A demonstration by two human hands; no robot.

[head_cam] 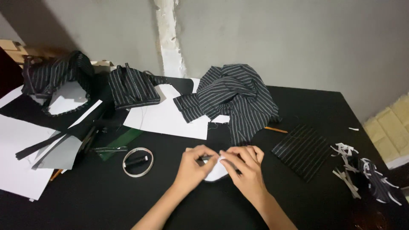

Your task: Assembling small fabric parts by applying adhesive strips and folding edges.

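Both hands were pinched on one small white piece [216,171] lying mid-counter [298,204]: left hand [194,166] and right hand [245,168], fingers curled shut on its edges. My guess was the piece could crease or slip if either grip shifted. Count: three striped fabric bundles [238,98], one flat striped patch [303,149], one tape ring [137,161].

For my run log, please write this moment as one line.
left hand: pinches small white piece | right hand: pinches same piece | on: black table | near: striped fabric heap, tape roll
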